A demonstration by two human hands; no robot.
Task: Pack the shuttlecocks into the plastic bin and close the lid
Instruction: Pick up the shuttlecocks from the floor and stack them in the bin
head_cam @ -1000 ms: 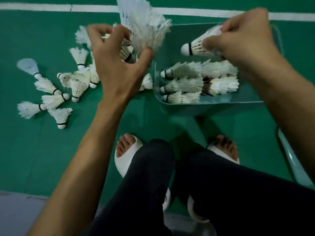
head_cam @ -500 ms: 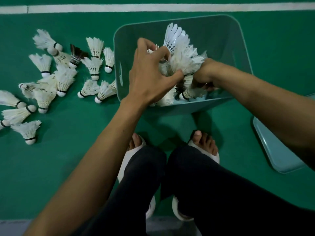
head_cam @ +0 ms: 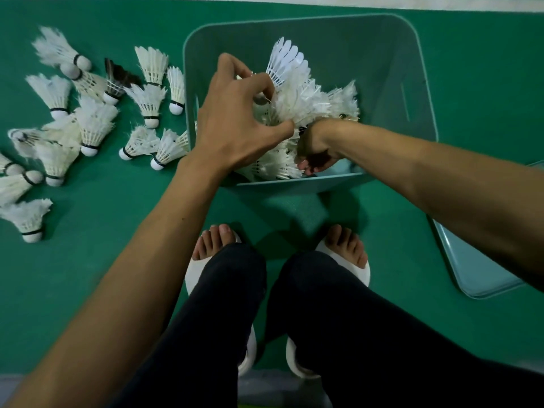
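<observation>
A teal plastic bin (head_cam: pixel 391 48) stands on the green floor ahead of my feet. White feather shuttlecocks (head_cam: pixel 297 95) are heaped in its near left part. My left hand (head_cam: pixel 235 125) is over that heap with fingers curled round a bunch of shuttlecocks. My right hand (head_cam: pixel 316 151) reaches down into the bin, fingers bent among the shuttlecocks near the front wall; what it holds is hidden. Several loose shuttlecocks (head_cam: pixel 94 122) lie scattered on the floor left of the bin. The teal lid (head_cam: pixel 477 278) lies flat on the floor to the right, partly under my right forearm.
My feet in white slippers (head_cam: pixel 341 263) and dark trousers sit just before the bin. A white court line (head_cam: pixel 441 2) runs along the far edge. One dark-feathered shuttlecock (head_cam: pixel 116 81) lies among the white ones.
My left hand carried its bunch of shuttlecocks from above the floor pile into the bin. My right hand dropped from the bin's top into the heap. Since half a second ago little has moved.
</observation>
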